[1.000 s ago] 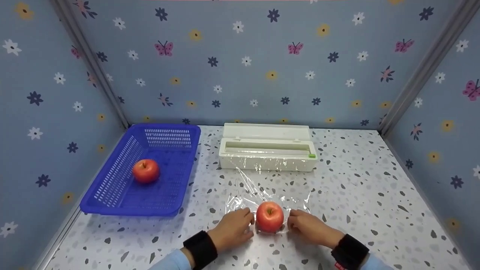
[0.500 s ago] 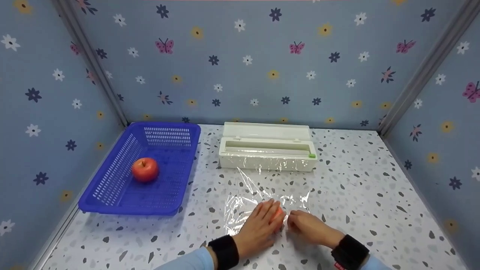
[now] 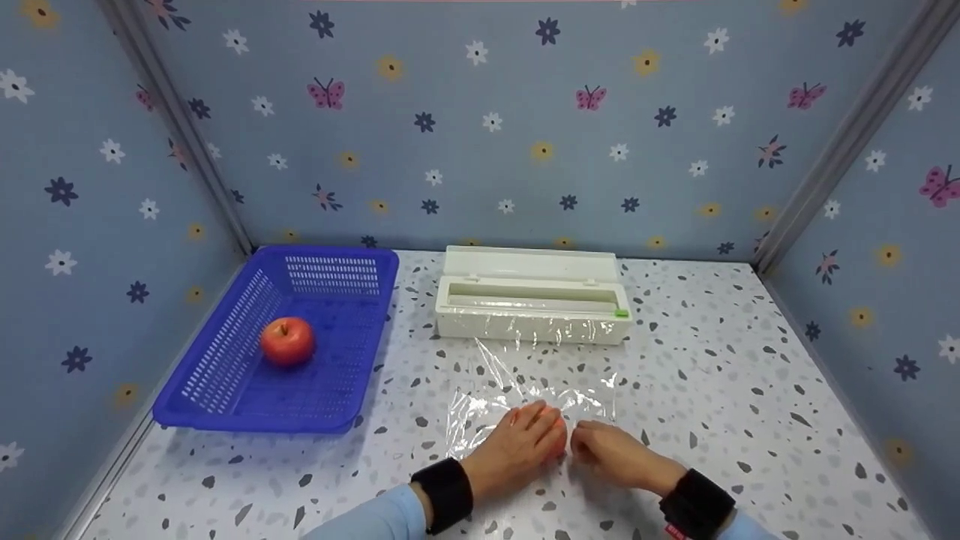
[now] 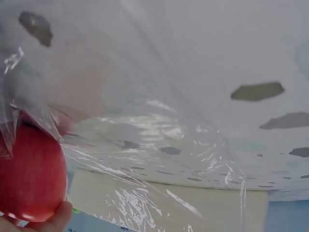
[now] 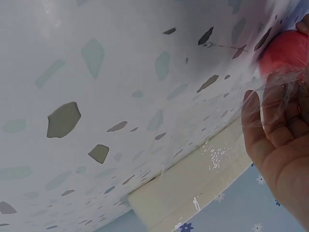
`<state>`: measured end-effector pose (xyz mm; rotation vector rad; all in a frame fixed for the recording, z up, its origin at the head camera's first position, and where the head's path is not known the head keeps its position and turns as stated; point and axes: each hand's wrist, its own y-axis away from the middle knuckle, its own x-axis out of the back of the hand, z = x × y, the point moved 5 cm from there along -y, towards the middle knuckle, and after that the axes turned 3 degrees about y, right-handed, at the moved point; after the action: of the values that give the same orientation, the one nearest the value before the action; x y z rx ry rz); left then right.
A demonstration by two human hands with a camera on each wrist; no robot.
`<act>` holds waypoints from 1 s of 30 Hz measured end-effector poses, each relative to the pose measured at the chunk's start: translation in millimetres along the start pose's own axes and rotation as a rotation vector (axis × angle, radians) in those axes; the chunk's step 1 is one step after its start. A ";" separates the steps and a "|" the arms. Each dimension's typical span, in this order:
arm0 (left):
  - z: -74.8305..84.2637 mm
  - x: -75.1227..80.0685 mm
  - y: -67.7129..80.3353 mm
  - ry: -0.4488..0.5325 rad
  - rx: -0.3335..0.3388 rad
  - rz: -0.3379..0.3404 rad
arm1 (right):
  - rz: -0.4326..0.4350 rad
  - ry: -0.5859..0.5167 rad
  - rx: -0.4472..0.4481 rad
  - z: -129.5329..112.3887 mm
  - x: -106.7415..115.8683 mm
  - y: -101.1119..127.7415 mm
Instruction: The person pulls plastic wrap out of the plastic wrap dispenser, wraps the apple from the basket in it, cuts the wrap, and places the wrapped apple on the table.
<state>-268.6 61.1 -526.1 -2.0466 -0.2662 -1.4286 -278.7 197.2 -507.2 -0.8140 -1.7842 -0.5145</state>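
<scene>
A red apple point(image 3: 559, 439) sits low in the centre of the head view, on the speckled bench, almost wholly hidden under the left hand point(image 3: 517, 450); only a sliver of red shows at the fingers' right edge. In the left wrist view the apple point(image 4: 31, 176) fills the lower left corner, glossy and round, with film draped against its top. The sheet of clear cling film point(image 3: 529, 401) lies beneath and behind the apple, crinkled and shiny, spread flat on the bench with its far part running up toward the middle of the frame. The right hand point(image 3: 611, 454) rests just beside the apple's right side, its fingers on the film's edge point(image 5: 282, 104).
</scene>
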 end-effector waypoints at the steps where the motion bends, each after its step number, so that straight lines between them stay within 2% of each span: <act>1: -1.5 0.8 -1.1 0.033 -0.001 -0.010 | 0.002 -0.007 -0.005 0.3 0.4 0.2; 3: -4.9 2.3 -3.0 0.122 0.014 -0.047 | 0.003 -0.030 -0.015 0.8 1.6 0.3; 8: -15.9 6.2 -5.4 0.354 0.104 -0.156 | 0.045 -0.067 -0.035 1.6 7.6 -2.2; 13: -28.6 8.6 -8.6 0.541 0.155 -0.184 | 0.140 -0.040 -0.015 0.2 14.4 -2.9; 15: -33.9 7.9 -9.3 0.614 0.176 -0.194 | 0.151 -0.033 -0.014 -0.1 14.8 -2.5; 18: -41.8 5.2 -9.5 0.720 0.224 -0.233 | 0.122 -0.059 -0.075 1.1 13.1 -3.9; 22: -53.1 -0.3 -12.2 0.836 0.302 -0.290 | 0.103 -0.060 -0.142 2.7 14.8 -7.3; 26: -64.3 -3.8 -15.4 0.949 0.356 -0.324 | 0.167 0.014 -0.096 1.7 18.8 -13.5; 30: -70.6 -8.0 -17.9 1.038 0.381 -0.354 | 0.227 0.027 -0.091 4.3 19.2 -19.2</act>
<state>-335.4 34.9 -510.9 -0.7997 -0.4096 -2.2350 -299.6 192.5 -490.0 -1.0537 -1.6280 -0.4566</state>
